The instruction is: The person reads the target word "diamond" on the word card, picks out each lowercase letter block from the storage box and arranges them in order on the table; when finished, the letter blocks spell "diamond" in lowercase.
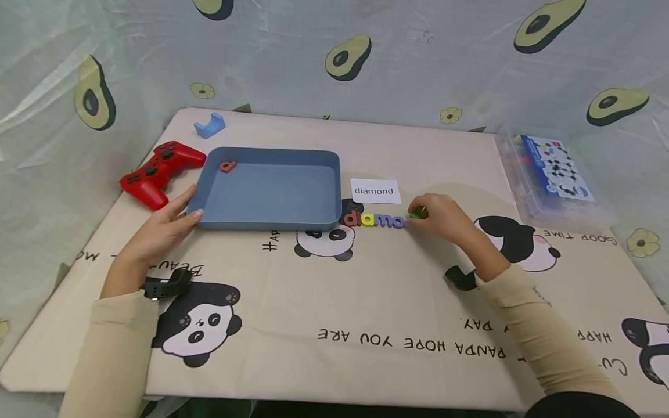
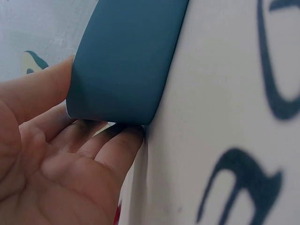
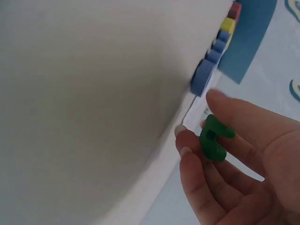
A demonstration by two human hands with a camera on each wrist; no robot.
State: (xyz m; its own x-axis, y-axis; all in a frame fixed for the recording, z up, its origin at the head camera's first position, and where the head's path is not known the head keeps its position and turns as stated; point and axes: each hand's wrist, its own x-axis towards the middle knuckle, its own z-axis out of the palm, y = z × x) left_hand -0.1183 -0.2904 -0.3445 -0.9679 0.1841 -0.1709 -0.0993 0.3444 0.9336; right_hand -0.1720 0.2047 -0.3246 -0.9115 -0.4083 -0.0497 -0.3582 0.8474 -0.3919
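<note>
My left hand [image 1: 164, 229] holds the blue-grey tray [image 1: 272, 225] at its near left corner. In the left wrist view the thumb lies at the tray's rim and the fingers bend against the lower side. My right hand [image 1: 439, 217] holds a small green letter [image 3: 213, 140], probably an n, among its fingers above the table. Just left of it stands a row of letters: a red d [image 1: 352, 219], a yellow a-like letter [image 1: 368, 220], a purple m [image 1: 384, 220] and a blue o [image 1: 398, 222], with a narrow i hard to make out. Behind them lies a white card [image 1: 375, 191] printed "diamond".
One red letter [image 1: 227, 166] lies inside the tray. A red game controller [image 1: 162, 171] and a blue plastic stand [image 1: 210, 126] are at the left. At the far right sits a clear plastic box [image 1: 554, 180] with a blue printed booklet. Panda prints cover the tablecloth [image 1: 292, 302].
</note>
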